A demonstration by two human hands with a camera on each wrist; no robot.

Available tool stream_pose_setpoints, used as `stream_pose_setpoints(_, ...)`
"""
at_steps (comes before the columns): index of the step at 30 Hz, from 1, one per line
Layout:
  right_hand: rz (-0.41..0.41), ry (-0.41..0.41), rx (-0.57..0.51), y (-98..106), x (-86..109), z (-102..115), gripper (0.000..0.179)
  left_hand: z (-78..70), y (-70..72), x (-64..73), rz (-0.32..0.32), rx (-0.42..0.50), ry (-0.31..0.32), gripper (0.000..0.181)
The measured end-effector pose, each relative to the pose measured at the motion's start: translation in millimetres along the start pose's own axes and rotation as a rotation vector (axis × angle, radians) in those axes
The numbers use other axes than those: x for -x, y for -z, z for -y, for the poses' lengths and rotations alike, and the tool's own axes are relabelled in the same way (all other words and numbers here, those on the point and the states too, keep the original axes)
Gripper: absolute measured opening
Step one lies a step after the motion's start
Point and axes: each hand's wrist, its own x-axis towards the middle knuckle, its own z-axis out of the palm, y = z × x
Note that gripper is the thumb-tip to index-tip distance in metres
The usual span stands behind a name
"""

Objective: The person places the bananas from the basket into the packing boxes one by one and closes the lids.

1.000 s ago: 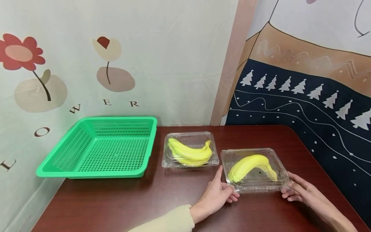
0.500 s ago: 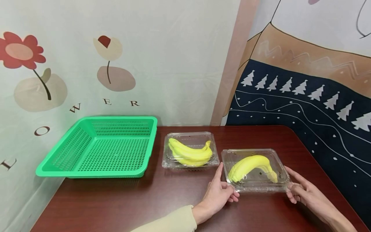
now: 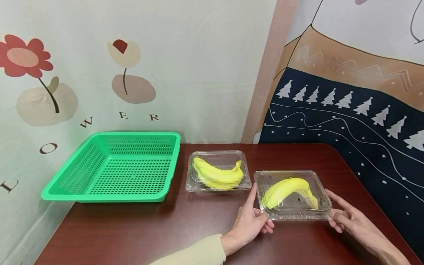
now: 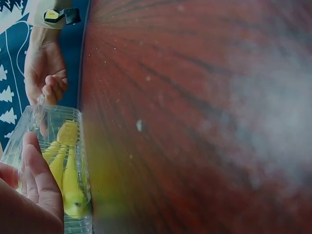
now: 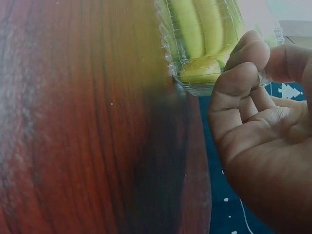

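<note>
A clear plastic clamshell container (image 3: 294, 216) with yellow bananas (image 3: 286, 188) inside sits toward the right of the table, its lid down. My left hand (image 3: 247, 223) holds its front left corner, thumb at the front and index finger stretched along the left side. At the opposite front corner, my right hand (image 3: 356, 222) pinches the edge between thumb and fingers, index finger lying along the right side. In the right wrist view the bananas (image 5: 204, 29) show through the plastic near the pinching fingertips (image 5: 239, 78). Some of the left fingers are hidden behind the container.
A second clear clamshell (image 3: 215, 154) with bananas (image 3: 220, 176) stands just left of the held one. Farther left is a green perforated plastic basket (image 3: 132, 200) with nothing in it. Printed cloths (image 3: 198, 73) hang behind the dark reddish-brown table (image 3: 149, 228).
My right hand has shifted its hold, its index finger now stretched along the container's right side. The left hand and the container look almost unmoved.
</note>
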Motion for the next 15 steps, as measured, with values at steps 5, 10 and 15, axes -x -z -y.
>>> stream_pose_setpoints(5,-0.001,0.019,0.038,-0.6,-0.1,0.5,0.063,-1.0,-1.3,-1.2,-0.018,-0.007,0.013,0.096)
stream_pose_setpoints(10,0.001,0.032,0.031,-0.6,0.0,-0.9,0.065,-2.2,-1.1,-2.1,-0.017,-0.021,0.014,0.096)
stream_pose_setpoints(15,-0.028,-0.024,0.009,-0.2,1.5,-2.5,0.066,-2.2,0.4,-1.0,0.010,-0.005,0.013,0.093)
